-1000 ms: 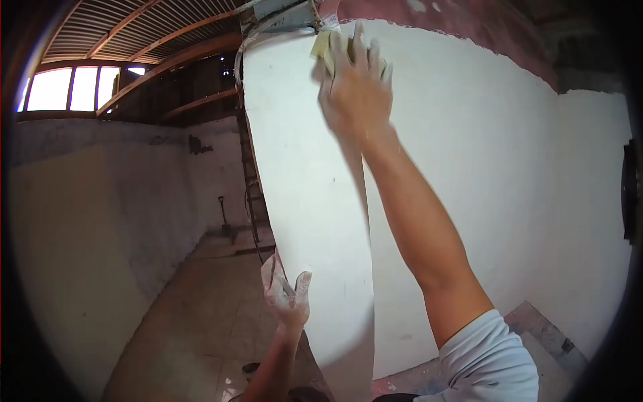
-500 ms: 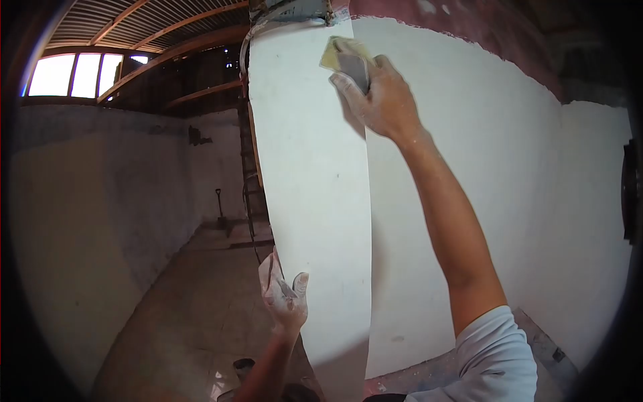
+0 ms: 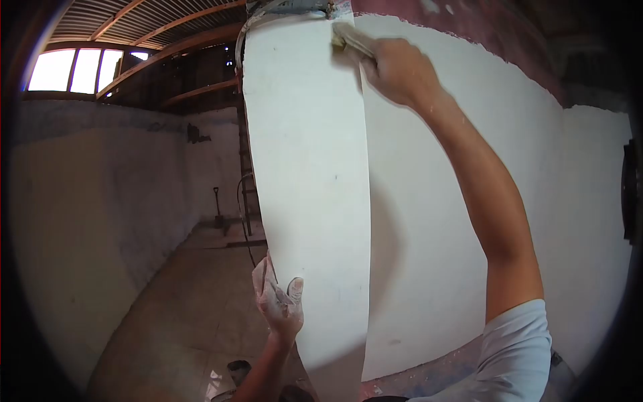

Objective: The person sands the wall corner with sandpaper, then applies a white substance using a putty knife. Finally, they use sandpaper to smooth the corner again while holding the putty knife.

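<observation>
A white-plastered pillar (image 3: 305, 167) stands upright in front of me. High on it, near its right corner, my right hand (image 3: 405, 74) is closed around a piece of sandpaper (image 3: 349, 40), yellowish on one side and greyish on the other. It appears to lie against the plaster, seen nearly edge-on and partly hidden by the fingers. Lower down, my dust-covered left hand (image 3: 280, 305) rests at the pillar's left edge. Its fingers are stretched along the edge and its thumb stands apart over the white face, with no tool visible in it.
Right of the pillar runs a white wall (image 3: 455, 201) with a dark red band above. A shovel (image 3: 218, 206) leans at the far wall, left. A dark cable (image 3: 246, 231) hangs beside the pillar's left edge. Windows (image 3: 86, 70) sit under the metal roof (image 3: 140, 20).
My right hand has moved slightly up and right and turned, so the sandpaper now shows edge-on. The elbow has swung outward to the right. My left hand stays at the pillar's edge.
</observation>
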A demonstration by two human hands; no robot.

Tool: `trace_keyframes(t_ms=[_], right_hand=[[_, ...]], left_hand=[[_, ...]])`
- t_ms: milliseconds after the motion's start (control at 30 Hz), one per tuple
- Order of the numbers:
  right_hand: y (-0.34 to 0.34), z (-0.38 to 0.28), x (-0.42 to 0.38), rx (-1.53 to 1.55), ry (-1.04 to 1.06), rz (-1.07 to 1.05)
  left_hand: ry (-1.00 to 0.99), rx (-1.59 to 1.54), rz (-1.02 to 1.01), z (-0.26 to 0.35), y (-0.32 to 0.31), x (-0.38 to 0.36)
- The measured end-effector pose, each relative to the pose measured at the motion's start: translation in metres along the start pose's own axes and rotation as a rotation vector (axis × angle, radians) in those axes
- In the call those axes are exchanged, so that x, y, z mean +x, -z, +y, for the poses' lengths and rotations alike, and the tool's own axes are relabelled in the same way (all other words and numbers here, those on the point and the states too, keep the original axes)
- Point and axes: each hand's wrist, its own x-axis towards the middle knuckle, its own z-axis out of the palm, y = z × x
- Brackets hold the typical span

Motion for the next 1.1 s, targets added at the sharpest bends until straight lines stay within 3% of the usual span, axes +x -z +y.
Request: trace_keyframes(t_ms=[100, 133, 200, 267, 333, 433, 500, 567, 667, 767, 933, 1000, 1033, 1100], right_hand=[[0.004, 0.001, 0.019, 0.062, -0.102, -0.035], [0.013, -0.017, 0.006, -0.102, -0.054, -0.075], [0.015, -0.028, -0.011, -0.054, 0.059, -0.06], [0.014, -0.005, 0.004, -0.11, -0.004, 0.022], [0.02, -0.015, 0.016, -0.124, -0.123, -0.043], [0.009, -0.035, -0.008, -0.175, 0.053, 0.032], [0.024, -0.019, 0.007, -0.132, -0.11, -0.122], [0.019, -0.023, 0.009, -0.036, -0.093, 0.029], [0.015, -0.051, -0.01, -0.097, 0.01, -0.017], [0.024, -0.023, 0.012, -0.152, -0.171, -0.149], [0.015, -0.041, 0.0, -0.116, -0.051, 0.046], [0.026, -0.032, 0.01, -0.135, -0.139, -0.166], [0.021, -0.04, 0.004, -0.073, -0.07, -0.031], [0.019, -0.06, -0.007, -0.073, -0.022, -0.058]], left_hand=[[-0.021, 0.03, -0.017, 0.001, 0.001, 0.002], [-0.02, 0.031, -0.018, 0.001, 0.002, 0.001], [-0.01, -0.013, 0.002, 0.0, -0.001, 0.001], [-0.013, 0.0, -0.006, 0.003, 0.001, 0.001], [-0.003, -0.004, 0.003, 0.001, 0.0, 0.001], [-0.002, -0.01, 0.009, 0.007, -0.001, 0.003], [0.01, -0.009, 0.003, 0.003, 0.0, -0.002], [0.036, -0.014, 0.006, 0.003, -0.001, -0.001], [0.063, -0.13, 0.019, 0.002, -0.003, -0.001], [0.054, -0.08, 0.023, -0.001, -0.003, -0.003], [0.022, -0.012, -0.011, 0.005, 0.0, 0.0], [0.033, -0.004, -0.022, 0.004, 0.001, 0.001], [0.019, -0.013, -0.016, 0.003, 0.001, 0.001], [0.043, -0.036, -0.014, 0.008, 0.001, 0.0]])
